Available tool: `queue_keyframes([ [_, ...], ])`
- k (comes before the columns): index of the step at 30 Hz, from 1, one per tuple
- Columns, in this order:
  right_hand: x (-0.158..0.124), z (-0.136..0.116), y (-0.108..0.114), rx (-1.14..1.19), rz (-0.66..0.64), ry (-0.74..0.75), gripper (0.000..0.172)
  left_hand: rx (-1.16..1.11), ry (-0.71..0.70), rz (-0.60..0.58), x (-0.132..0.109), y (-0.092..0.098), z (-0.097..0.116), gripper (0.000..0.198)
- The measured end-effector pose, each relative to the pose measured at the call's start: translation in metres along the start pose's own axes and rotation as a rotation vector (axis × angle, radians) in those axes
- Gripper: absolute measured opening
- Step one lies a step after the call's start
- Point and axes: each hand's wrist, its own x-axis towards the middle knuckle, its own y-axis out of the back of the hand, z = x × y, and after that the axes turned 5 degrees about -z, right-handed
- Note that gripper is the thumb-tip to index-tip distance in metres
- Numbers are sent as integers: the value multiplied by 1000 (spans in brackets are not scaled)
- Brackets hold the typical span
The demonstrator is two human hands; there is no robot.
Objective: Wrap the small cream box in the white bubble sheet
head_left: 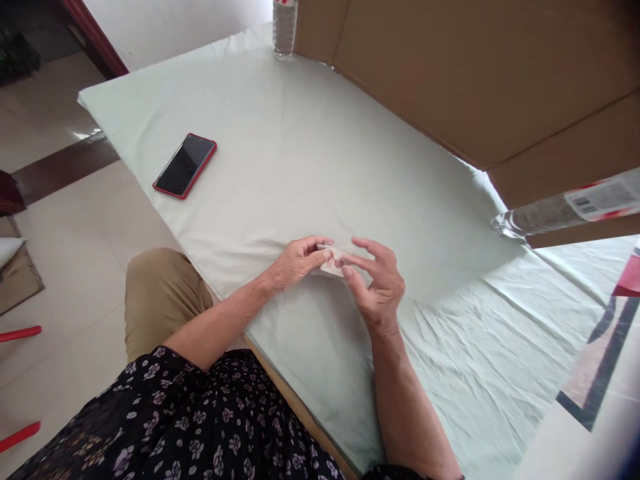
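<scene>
Fingers of the left hand [295,261] hold one small printed card [331,265], those of the right hand [379,288] spread beside it, contact unclear; handling under way, card not yet released.

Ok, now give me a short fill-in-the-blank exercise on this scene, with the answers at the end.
1. The phone on the cloth has a ____ edge.
2. The left hand grips the small printed piece between its fingers and ____.
3. The brown panel is made of ____.

Missing words: red; thumb; cardboard.
</scene>
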Motion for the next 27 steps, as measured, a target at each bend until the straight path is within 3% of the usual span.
queue_keyframes([
  [2, 0, 10, 4, 157, -38, -102, 41, -3, 23, 15, -1, -1, 2, 50],
  [5, -1, 27, 5, 367, -227, -201, 88, 8, 38, 23, -2, -3, 4, 50],
  [7, -4, 33, 1, 401, -335, -231, 99, 13, 36, 20, -3, -4, 6, 48],
  [9, -6, 33, -4, 354, -359, -227, 96, 16, 22, 22, -3, -5, 7, 46],
  [20, -9, 20, -12, 30, -216, -68, 69, 131, -104, 67, 0, -4, -2, 38],
  [24, -10, 23, -14, 16, -209, -66, 66, 275, -125, 94, 0, -4, -4, 33],
  [27, -11, 26, -17, 26, -200, -62, 65, 465, -225, 174, 0, -3, -5, 32],
])
